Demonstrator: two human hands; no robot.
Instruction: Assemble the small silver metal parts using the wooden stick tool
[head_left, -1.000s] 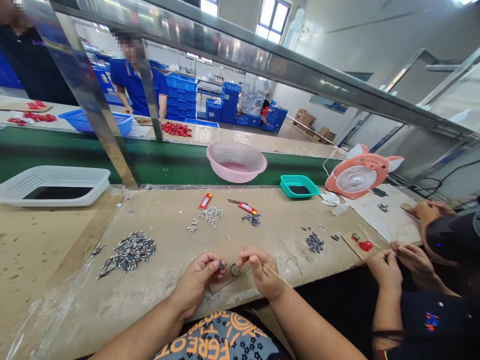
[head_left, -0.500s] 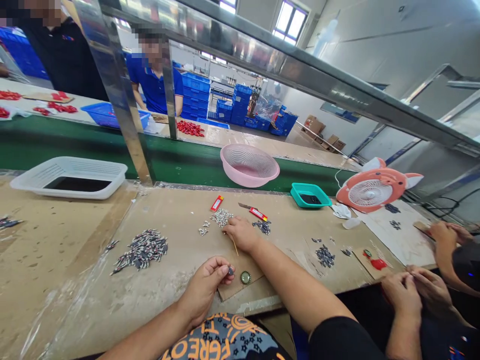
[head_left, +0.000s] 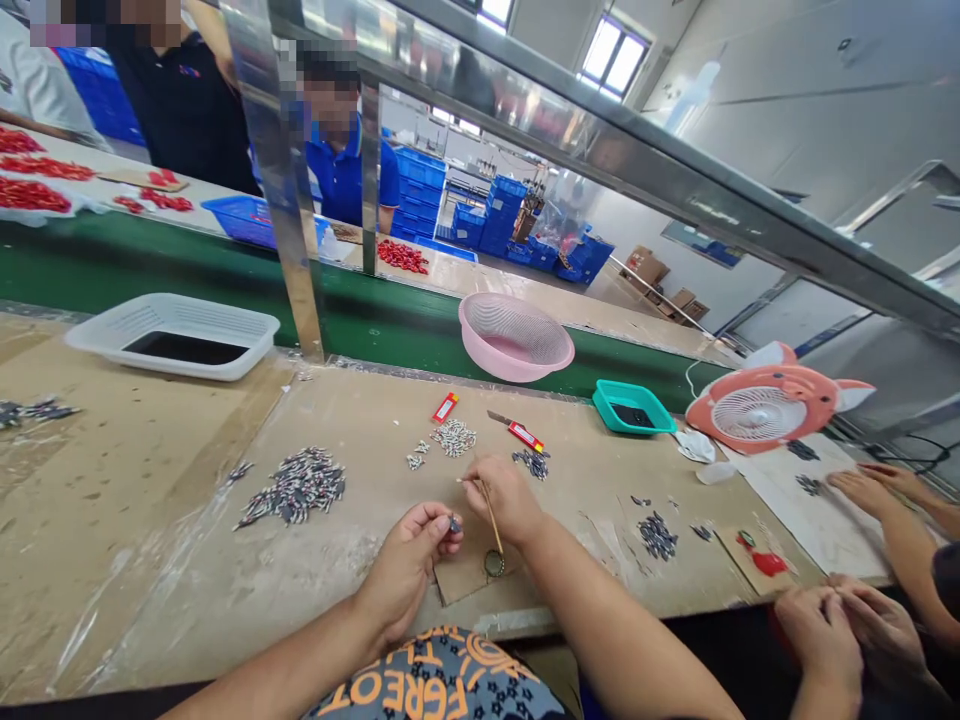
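Note:
My left hand (head_left: pixel 409 550) is closed, pinching a small dark grey piece (head_left: pixel 454 524) between thumb and fingers. Just ahead and to the right, my right hand (head_left: pixel 511 497) grips a thin wooden stick (head_left: pixel 492 518) slanting down toward a bottle cap (head_left: pixel 494 564); whether the tip touches the cap I cannot tell. A tiny whitish piece (head_left: pixel 460 480) shows at the right fingertips. The cap rests on a cardboard piece (head_left: pixel 466 580). Beyond my right hand lie a pile of small whitish parts (head_left: pixel 454 438) and a few dark pieces (head_left: pixel 532 463). Dark-and-white assembled parts (head_left: pixel 298 486) are heaped at left.
A red-and-yellow box (head_left: pixel 445 407) and a knife blade with a red holder (head_left: pixel 525 437) lie behind the piles. A pink basket (head_left: pixel 517 340), white tray (head_left: pixel 180 340), teal tray (head_left: pixel 634 408) and pig-shaped fan (head_left: pixel 780 405) stand farther back. Co-workers' hands (head_left: pixel 847 630) are at right.
My right hand has drawn back from the whitish pile with a tiny whitish piece at its fingertips. The stick's lower end now overlaps the cap. The camera view has shifted slightly.

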